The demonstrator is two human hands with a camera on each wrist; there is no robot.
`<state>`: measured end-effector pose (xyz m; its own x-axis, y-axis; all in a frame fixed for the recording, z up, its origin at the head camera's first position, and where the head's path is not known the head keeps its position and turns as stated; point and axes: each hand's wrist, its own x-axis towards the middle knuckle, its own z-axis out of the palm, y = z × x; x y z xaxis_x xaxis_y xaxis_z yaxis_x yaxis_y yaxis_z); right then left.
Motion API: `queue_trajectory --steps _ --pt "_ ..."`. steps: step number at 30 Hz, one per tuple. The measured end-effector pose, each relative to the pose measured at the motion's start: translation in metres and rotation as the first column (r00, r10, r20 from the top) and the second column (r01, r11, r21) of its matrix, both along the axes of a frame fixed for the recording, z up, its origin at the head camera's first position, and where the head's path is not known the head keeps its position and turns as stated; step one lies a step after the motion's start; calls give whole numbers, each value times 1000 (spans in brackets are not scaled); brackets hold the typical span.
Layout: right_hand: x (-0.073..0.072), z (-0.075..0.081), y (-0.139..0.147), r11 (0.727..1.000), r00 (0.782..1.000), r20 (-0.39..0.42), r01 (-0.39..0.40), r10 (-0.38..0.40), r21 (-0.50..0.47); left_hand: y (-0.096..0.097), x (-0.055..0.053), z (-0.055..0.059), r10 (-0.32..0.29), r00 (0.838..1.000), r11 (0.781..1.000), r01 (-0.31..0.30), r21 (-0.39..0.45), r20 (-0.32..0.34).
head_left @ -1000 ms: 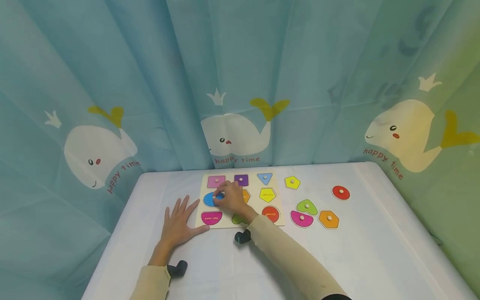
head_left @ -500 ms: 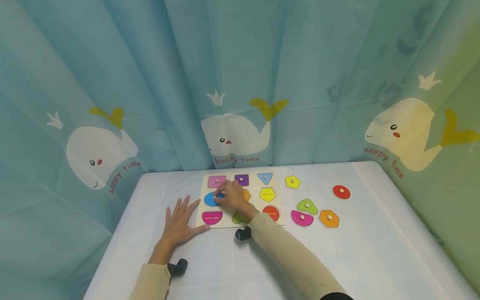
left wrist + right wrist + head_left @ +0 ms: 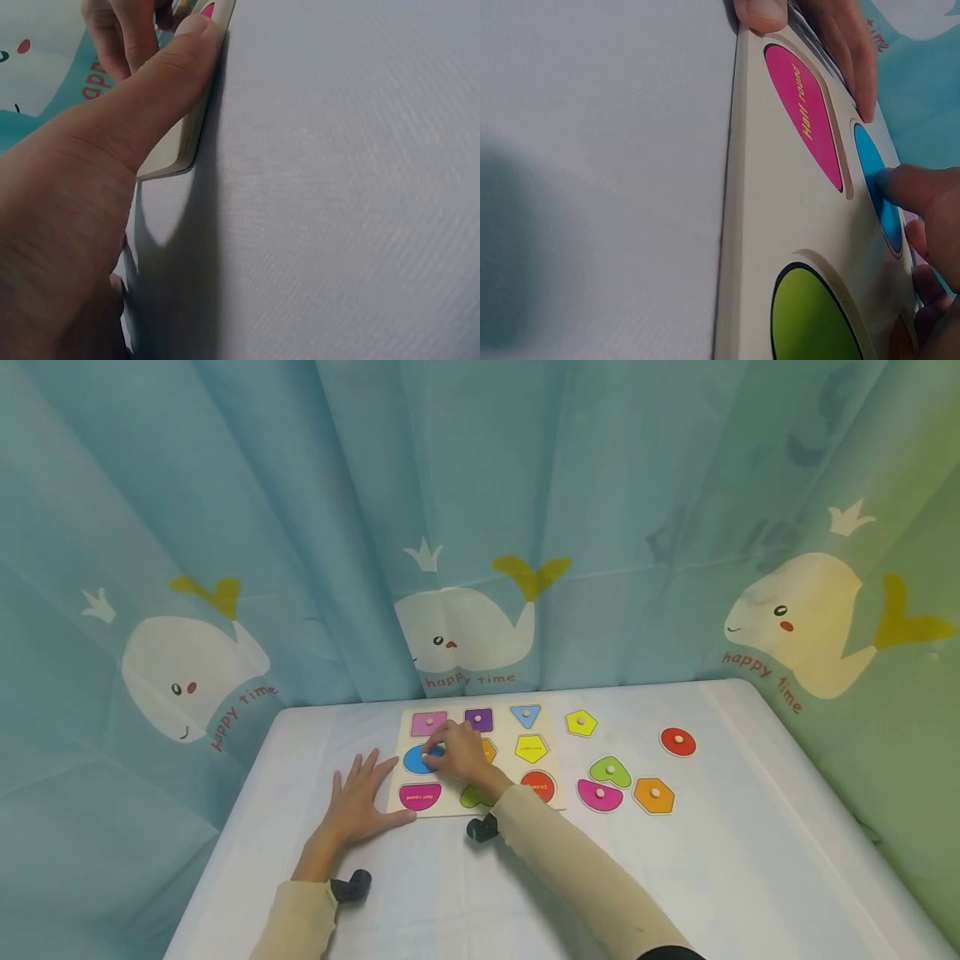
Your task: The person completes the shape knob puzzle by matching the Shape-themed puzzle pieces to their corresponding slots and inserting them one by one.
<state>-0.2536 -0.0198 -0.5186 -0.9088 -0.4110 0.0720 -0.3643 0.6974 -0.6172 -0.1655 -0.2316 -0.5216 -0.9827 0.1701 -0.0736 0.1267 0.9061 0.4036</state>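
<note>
A cream shape-puzzle board (image 3: 452,797) lies flat on the table. My right hand (image 3: 465,756) reaches over it, thumb and forefinger pinching the blue oval puzzle piece (image 3: 415,760) at its middle; the knob is hidden by the fingers. In the right wrist view the blue oval (image 3: 871,154) lies within its outline. My left hand (image 3: 356,806) is spread at the board's left side, its thumb on the near-left corner. Pink rectangle (image 3: 422,724), purple square (image 3: 484,724) and light blue triangle (image 3: 526,722) pieces sit in the far row.
Right of the board lie loose knobbed pieces: a yellow pentagon (image 3: 580,728), green heart (image 3: 617,779), magenta half round (image 3: 597,800), orange hexagon (image 3: 654,803) and red circle (image 3: 677,748). Printed recesses show Half round (image 3: 799,105), a green shape (image 3: 810,319) and others. A whale-print curtain (image 3: 600,568) hangs behind.
The whole head view has shifted slightly. Both hands keep their places on the board, and no piece has visibly moved.
</note>
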Motion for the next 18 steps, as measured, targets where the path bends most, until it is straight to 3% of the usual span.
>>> queue_trajectory --steps 12,18 --pt "1 -3 1 999 999 -43 -21 23 37 -1 1 -2 -1 1000 998 1 57 0" --pt "1 0 7 993 994 -58 -93 97 69 -1 2 1 7 999 999 -9 53 33"
